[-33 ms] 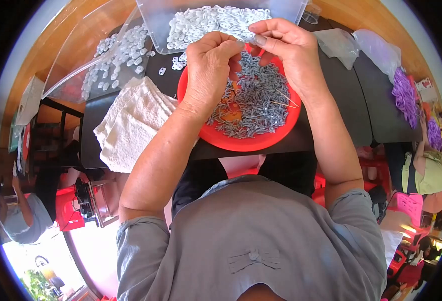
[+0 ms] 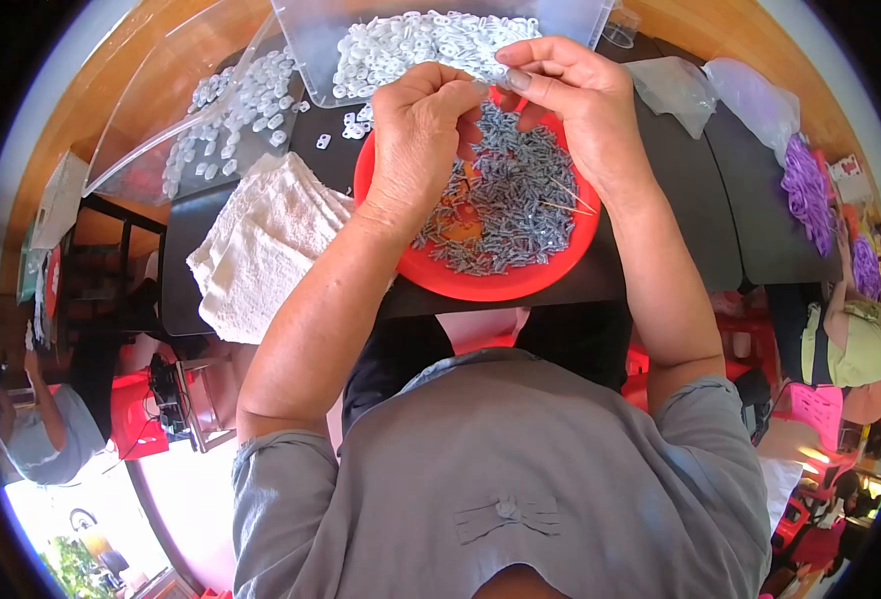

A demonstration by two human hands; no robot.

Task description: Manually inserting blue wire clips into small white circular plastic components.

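Observation:
Over the far part of a red basin (image 2: 505, 288), my left hand (image 2: 415, 125) and my right hand (image 2: 590, 110) meet thumb to thumb. The left one is closed in a pinch, its other fingers curled under. Thumb and fingertips of the right come together as well. Whatever lies between the fingertips is too small and hidden to name. Many small grey plastic pieces (image 2: 520, 235) fill the basin below, and two thin sticks (image 2: 567, 200) rest on them. Just beyond the hands, a clear plastic bin (image 2: 312, 75) holds many small white oval pieces with holes (image 2: 400, 50).
White pieces (image 2: 229, 120) lie in a clear lid-like tray (image 2: 126, 160) at the left. A white cloth (image 2: 266, 245) is beside the basin. Plastic bags (image 2: 755, 95) and purple cord (image 2: 807, 195) sit on the dark table (image 2: 680, 215) to the right. Other people are at both sides.

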